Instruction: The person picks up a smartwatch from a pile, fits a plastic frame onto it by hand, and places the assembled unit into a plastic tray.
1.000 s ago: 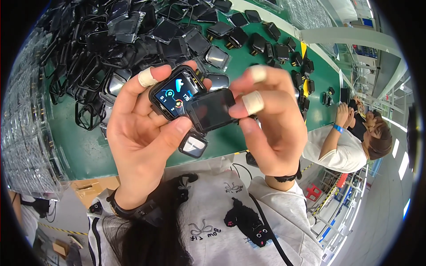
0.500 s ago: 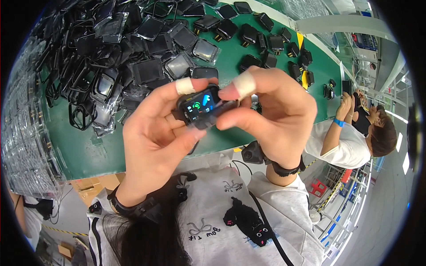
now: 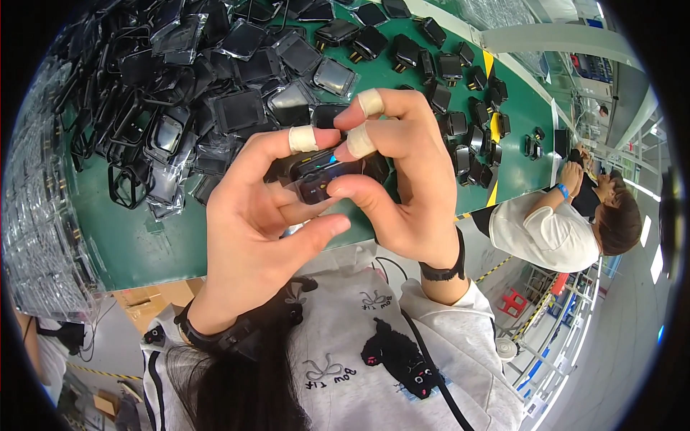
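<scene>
A small black smartwatch (image 3: 320, 172) with part of its screen lit is held between my two hands above the table's near side, its face tilted away. My left hand (image 3: 251, 208) has its taped index finger at the top edge and other fingers behind; its thumb stands apart below. The thumb of my right hand (image 3: 413, 169) presses the near edge, while its taped fingers bend over the top. A dark part (image 3: 375, 169) shows beneath the right fingers; its kind is hidden. Behind lies a pile of black watch frames and film-wrapped screens (image 3: 241, 111).
Several black watch bodies (image 3: 449, 66) with gold contacts lie on the green table (image 3: 169, 251) at the right. Stacked clear plastic trays (image 3: 43, 215) line the left edge. A person in a white shirt (image 3: 550, 226) sits at the right. Cardboard boxes (image 3: 158, 296) stand below the table.
The watch has tilted so its lit face shows less. My right hand has shifted left over it, uncovering more watch bodies behind. The person at the right has lowered their hands.
</scene>
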`<act>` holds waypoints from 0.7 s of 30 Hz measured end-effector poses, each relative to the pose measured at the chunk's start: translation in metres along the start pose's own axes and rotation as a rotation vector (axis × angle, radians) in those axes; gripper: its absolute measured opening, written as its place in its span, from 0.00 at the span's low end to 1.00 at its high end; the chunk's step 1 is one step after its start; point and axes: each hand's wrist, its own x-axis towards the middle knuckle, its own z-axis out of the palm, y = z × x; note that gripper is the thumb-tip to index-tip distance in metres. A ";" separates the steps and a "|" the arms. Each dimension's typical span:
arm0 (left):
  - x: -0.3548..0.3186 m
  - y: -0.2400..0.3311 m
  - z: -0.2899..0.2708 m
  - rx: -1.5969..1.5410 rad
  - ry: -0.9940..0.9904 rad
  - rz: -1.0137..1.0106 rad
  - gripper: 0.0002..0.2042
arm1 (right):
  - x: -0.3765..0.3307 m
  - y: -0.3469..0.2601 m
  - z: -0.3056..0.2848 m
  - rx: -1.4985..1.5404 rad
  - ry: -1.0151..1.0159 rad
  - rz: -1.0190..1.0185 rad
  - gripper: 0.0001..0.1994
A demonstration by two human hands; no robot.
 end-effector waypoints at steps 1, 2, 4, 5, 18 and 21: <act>-0.001 0.000 -0.003 0.051 0.002 -0.004 0.24 | 0.000 0.001 0.000 -0.073 -0.022 -0.076 0.14; -0.002 -0.001 -0.006 0.102 0.004 -0.009 0.23 | -0.002 0.002 0.002 -0.073 -0.022 -0.076 0.14; -0.003 -0.004 -0.007 0.152 0.004 -0.014 0.22 | -0.009 0.001 0.011 0.232 0.051 0.101 0.14; -0.003 -0.006 -0.005 0.133 0.056 0.011 0.21 | -0.011 0.001 0.014 0.386 0.085 0.188 0.14; -0.003 -0.012 -0.016 0.389 -0.025 0.368 0.15 | -0.022 0.000 0.025 0.245 0.215 -0.088 0.15; -0.006 -0.014 -0.019 0.344 -0.062 0.375 0.15 | -0.020 -0.002 0.026 0.302 0.166 -0.125 0.15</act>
